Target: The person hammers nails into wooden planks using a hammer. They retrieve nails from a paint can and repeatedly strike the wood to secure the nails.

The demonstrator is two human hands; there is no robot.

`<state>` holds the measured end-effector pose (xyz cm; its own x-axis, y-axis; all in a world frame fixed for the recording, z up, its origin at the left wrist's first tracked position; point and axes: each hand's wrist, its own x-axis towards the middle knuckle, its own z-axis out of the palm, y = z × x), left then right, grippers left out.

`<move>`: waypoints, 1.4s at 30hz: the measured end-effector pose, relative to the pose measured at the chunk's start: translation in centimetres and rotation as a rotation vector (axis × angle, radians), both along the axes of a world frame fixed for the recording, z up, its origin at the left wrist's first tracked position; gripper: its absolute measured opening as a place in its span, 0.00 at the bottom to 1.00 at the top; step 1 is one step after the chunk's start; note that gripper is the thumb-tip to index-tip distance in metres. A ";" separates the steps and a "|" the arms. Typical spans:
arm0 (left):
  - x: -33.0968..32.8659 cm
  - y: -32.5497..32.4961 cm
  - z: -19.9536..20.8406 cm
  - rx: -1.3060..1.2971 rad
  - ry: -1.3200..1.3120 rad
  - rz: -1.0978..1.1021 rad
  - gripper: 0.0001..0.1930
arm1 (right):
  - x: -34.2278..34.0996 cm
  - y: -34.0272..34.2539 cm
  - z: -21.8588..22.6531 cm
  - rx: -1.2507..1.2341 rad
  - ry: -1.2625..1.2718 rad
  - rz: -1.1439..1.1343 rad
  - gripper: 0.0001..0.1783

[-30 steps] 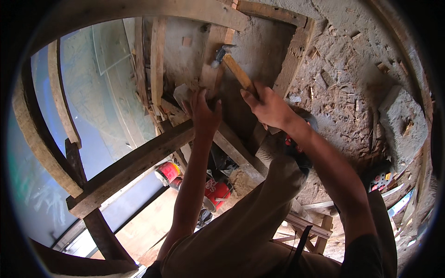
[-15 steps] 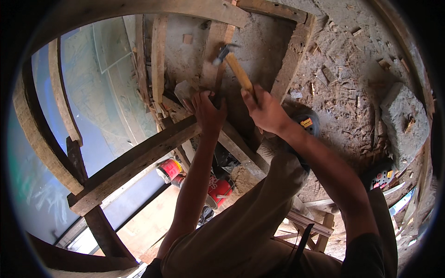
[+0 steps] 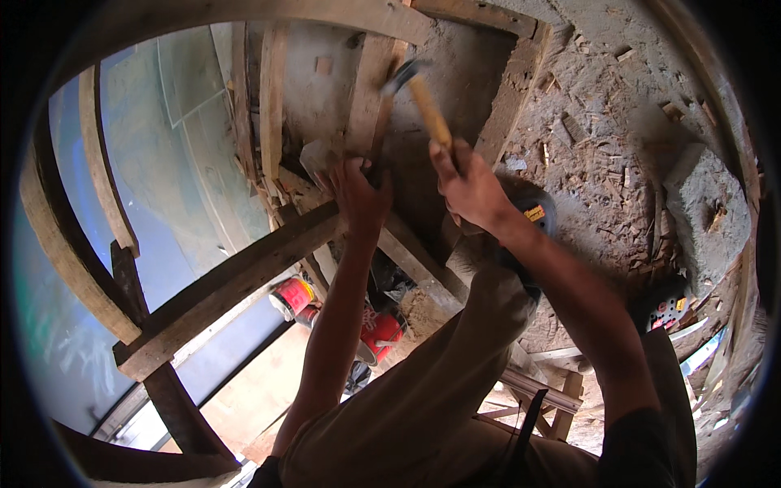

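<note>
My right hand (image 3: 473,191) is wrapped round the lower end of a claw hammer (image 3: 430,114) with a yellowish wooden handle. Its dark metal head is raised in front of an upright wooden board (image 3: 376,93). Left of the hammer, my left hand (image 3: 363,198) is closed at the foot of that board, fingers curled. What lies inside those fingers is hidden. A pale grey block (image 3: 316,156) sits right beside the left fingertips. Below the left hand runs a thick timber beam (image 3: 244,276), and another timber (image 3: 419,264) slants down to the right.
Red cans (image 3: 382,332) and a red-and-white tin (image 3: 293,298) stand below the beam. Curved-looking timbers (image 3: 106,163) frame the left side. Wood chips litter the rough ground (image 3: 602,163) at right, where a large concrete chunk (image 3: 709,215) lies. My dark shoe (image 3: 529,218) is near the right forearm.
The hammer head has risen slightly, and its handle stands a little steeper. My left hand stays at the foot of the board. The whole view has shifted slightly.
</note>
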<state>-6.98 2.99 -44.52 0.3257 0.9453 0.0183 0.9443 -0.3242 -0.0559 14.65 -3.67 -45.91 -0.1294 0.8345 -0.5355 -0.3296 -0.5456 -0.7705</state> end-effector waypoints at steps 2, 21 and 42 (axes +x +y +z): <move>0.8 0.4 0.0 -0.012 -0.018 -0.002 0.22 | -0.4 -0.2 0.2 -0.013 0.014 -0.128 0.22; 0.1 -1.9 -0.2 0.090 -0.163 0.021 0.46 | -2.4 -0.2 0.0 -0.052 0.028 -0.179 0.23; 0.8 -13.8 -1.1 -0.055 -0.662 0.863 0.51 | 0.1 1.5 1.2 -0.110 0.201 -0.192 0.20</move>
